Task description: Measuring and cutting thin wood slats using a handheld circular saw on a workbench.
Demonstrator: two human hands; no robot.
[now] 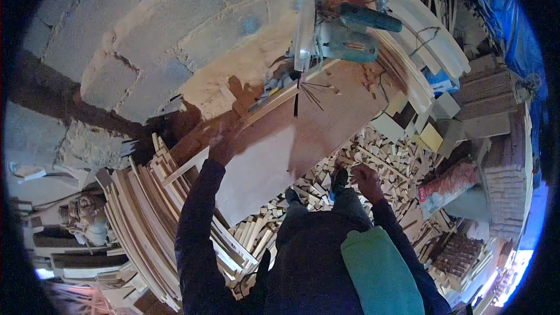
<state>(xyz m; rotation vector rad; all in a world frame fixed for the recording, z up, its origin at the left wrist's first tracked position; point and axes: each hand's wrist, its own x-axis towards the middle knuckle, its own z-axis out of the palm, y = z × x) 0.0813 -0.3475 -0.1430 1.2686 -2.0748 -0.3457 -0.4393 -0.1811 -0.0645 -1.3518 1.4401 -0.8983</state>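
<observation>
Green cloth (382,271) sits closest; we're probably setting up a cut at the worktable (256,172). Left hand (222,147) is by a pale strip (185,168), right hand (367,182) over offcuts (402,166); can't tell either grip. Next likely needs steady guiding.

Dim light leaves shadows across the tabletop (297,143).

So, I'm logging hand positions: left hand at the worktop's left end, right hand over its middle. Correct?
Not quite: the head view shows the right hand off the worktop, over the scattered wood offcuts. The left hand is at the worktop's left end, as you say.
</observation>
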